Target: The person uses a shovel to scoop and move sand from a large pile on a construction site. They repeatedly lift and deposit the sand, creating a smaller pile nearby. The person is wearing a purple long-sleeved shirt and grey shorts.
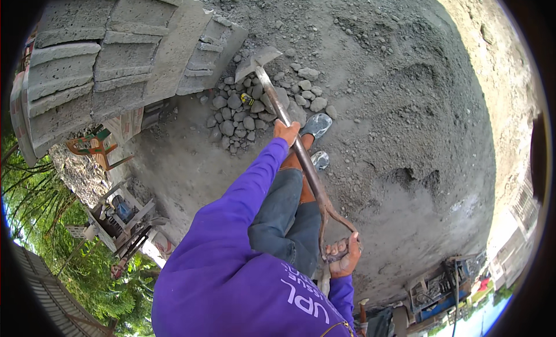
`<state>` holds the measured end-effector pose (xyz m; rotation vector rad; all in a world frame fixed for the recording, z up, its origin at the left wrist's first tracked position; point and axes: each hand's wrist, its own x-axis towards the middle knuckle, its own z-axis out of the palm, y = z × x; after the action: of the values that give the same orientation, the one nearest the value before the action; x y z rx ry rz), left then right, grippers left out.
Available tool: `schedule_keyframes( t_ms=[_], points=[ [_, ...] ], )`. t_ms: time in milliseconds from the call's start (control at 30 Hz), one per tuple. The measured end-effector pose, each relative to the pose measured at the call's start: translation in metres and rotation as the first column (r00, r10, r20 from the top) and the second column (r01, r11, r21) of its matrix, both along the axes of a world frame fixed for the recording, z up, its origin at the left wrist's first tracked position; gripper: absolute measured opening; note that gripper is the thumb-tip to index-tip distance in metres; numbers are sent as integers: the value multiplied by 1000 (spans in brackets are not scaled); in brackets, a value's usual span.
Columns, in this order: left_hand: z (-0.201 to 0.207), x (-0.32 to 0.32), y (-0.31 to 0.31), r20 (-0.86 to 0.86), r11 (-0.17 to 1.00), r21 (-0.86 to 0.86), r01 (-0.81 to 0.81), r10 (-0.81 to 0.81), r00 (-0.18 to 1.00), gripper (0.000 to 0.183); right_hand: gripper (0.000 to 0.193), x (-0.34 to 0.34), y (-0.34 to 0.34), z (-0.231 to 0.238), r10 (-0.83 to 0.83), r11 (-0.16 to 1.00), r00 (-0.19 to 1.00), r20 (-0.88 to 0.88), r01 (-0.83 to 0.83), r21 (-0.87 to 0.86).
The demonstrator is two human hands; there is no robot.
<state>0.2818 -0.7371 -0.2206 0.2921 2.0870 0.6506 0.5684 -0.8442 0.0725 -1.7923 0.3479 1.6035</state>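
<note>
Head view: we see the left hand (pixel 286 132) wrapped round the shovel (pixel 308 166) mid-shaft, right hand (pixel 343 258) gripping its forked handle (pixel 341 219), 5 o'clock. Blade (pixel 252 63) at 12, by the stone pile (pixel 227 128); concrete blocks (pixel 127 56) at 10.

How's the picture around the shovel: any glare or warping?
Head view, centre: the shovel shows in soft shade, fairly sharp; head view, upper right: sunlit ground looks bright and pale; head view, upper left: stacked blocks appear bowed by the fisheye.
</note>
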Motion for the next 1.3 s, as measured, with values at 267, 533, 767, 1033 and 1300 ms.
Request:
schedule_keyframes(
  t_ms=[267,533,767,1033,1300],
  points=[
    [-31,-62,-2,77,989,-133,-63,73,994,53,31,-54,40,-15,157,987,985,71,-156,-22],
    [98,75,-75,167,982,-154,-106,131,977,57,37,31,-21,122,-18,960,966,258,88,-265],
    [56,31,-22,172,984,45,-170,160,972,48,34,13,-15,56,5,999,999,33,-7,52],
    [-1,6,8,90,971,-191,143,-128,988,65,34,-22,-6,3,3,999,998,57,-5,38],
    [64,132,-78,156,954,-238,182,-147,977,66,39,71,-117,59,-207,958,975,81,219,-186]
  ],
)
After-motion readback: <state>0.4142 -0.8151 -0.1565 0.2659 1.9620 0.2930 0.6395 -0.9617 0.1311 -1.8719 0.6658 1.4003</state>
